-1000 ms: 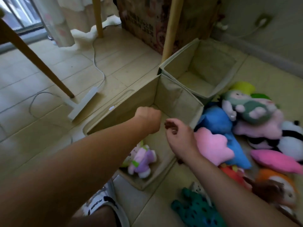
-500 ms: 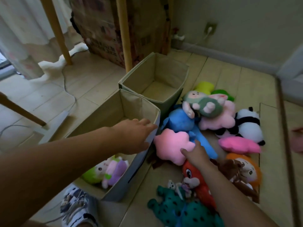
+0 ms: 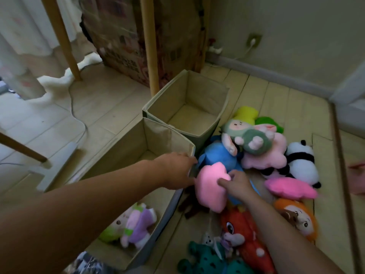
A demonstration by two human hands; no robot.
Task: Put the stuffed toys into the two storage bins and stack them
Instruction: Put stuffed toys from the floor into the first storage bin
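Now, right hand [image 3: 237,184]: fingers pinched on the pink plush [image 3: 212,185], just right of the near bin [image 3: 167,139].
Left hand [image 3: 177,171]: fingers spread loose at the near bin's right wall, probably steadying it.
Far bin [image 3: 205,89]: empty.

A room in a home is shown, most likely a bedroom or playroom. A pale plank floor [image 3: 110,107] is seen, with a heap of stuffed toys [image 3: 262,155] spread on it beside two fabric storage bins [image 3: 185,91]. A curtain [image 3: 21,56] hangs at the left, and slim wooden furniture legs [image 3: 150,46] stand in front of a printed cardboard box [image 3: 122,36]. A plug is fitted in a wall socket [image 3: 253,39] above the skirting board, and a cable [image 3: 76,107] is trailed across the floor.
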